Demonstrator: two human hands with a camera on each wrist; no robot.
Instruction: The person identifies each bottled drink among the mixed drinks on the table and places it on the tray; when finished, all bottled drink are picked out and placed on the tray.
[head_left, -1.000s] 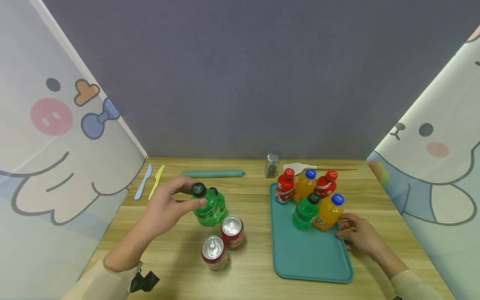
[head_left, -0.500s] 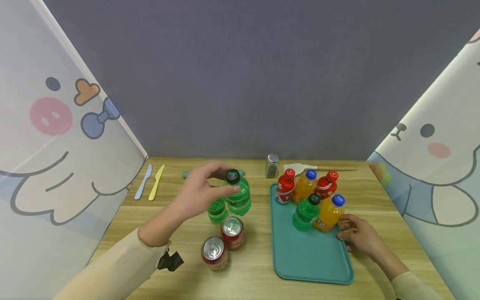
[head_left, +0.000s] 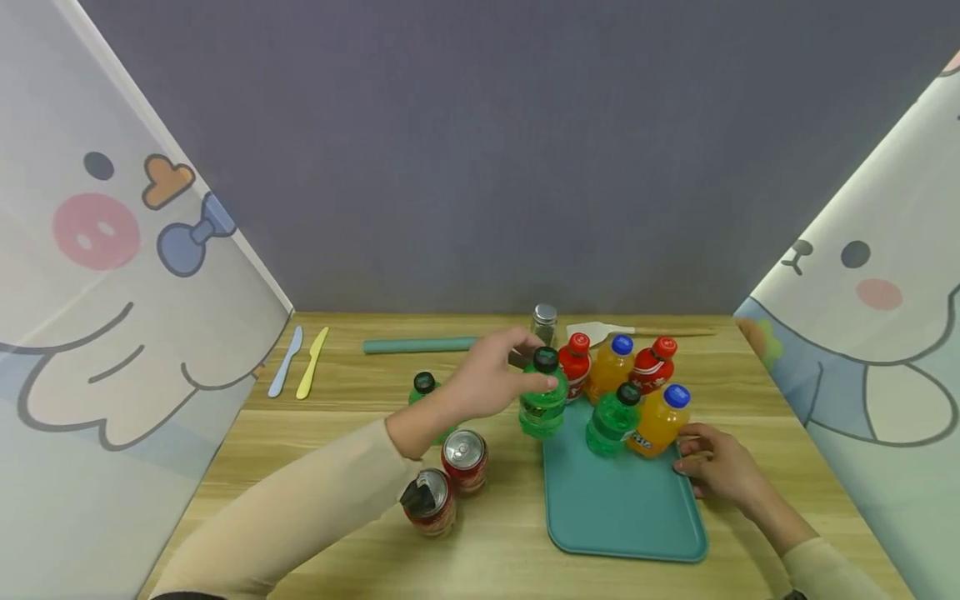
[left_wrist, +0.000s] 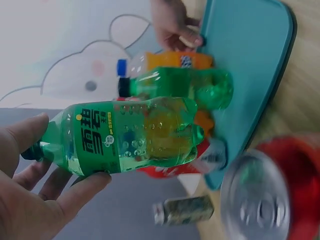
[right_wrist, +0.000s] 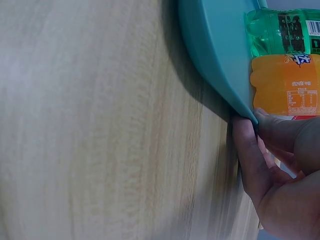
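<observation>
My left hand (head_left: 498,377) grips a green soda bottle (head_left: 543,408) by its upper part, thumb and fingers around the neck. The bottle hangs at the left edge of a teal tray (head_left: 622,517); the left wrist view shows its black cap and label (left_wrist: 95,137). On the tray's far half stand two red-capped bottles (head_left: 652,367), two orange soda bottles (head_left: 660,422) and another green bottle (head_left: 612,423). My right hand (head_left: 716,468) pinches the tray's right rim, thumb above and fingers beneath, as the right wrist view shows (right_wrist: 270,155).
Two red soda cans (head_left: 465,460) stand left of the tray, one partly behind my left wrist strap. A further green bottle (head_left: 424,385) is half hidden by my forearm. Behind lie a glass shaker (head_left: 544,323), a white spatula (head_left: 596,332), a teal rod (head_left: 416,345) and two plastic knives (head_left: 312,364).
My left hand has carried the green bottle rightward from beside the other green bottle and the cans to the tray's left edge. My right hand has stayed on the tray rim.
</observation>
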